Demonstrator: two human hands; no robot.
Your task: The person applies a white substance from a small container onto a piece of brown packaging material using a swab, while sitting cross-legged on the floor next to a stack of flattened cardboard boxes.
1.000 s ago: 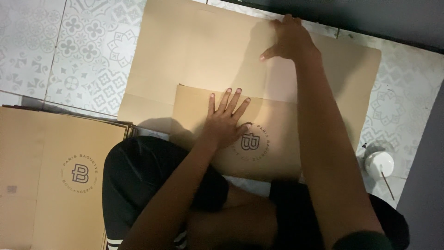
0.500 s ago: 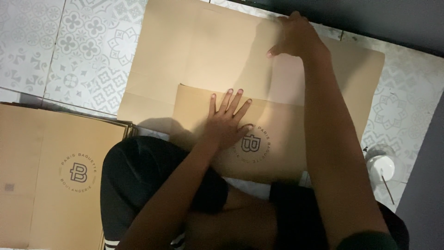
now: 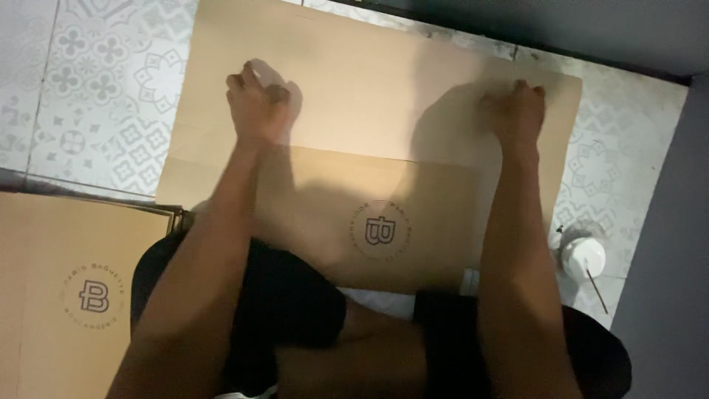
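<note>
Head view: two fists, left hand (image 3: 255, 106) and right hand (image 3: 517, 112), press one cardboard sheet (image 3: 384, 111).

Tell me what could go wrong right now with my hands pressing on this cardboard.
Both hands, left hand and right hand, press as fists on the cardboard sheet, far apart; the middle between them could bow, giving a crooked fold. The sheet lies on smooth tiles and may slide. The white cup beside your right arm might get knocked over.

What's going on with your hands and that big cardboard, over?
Left hand and right hand both fisted, pressing on the flat cardboard sheet. Near flap folded over. Cardboard stack at left, small white container at right, both apart from the sheet.
</note>
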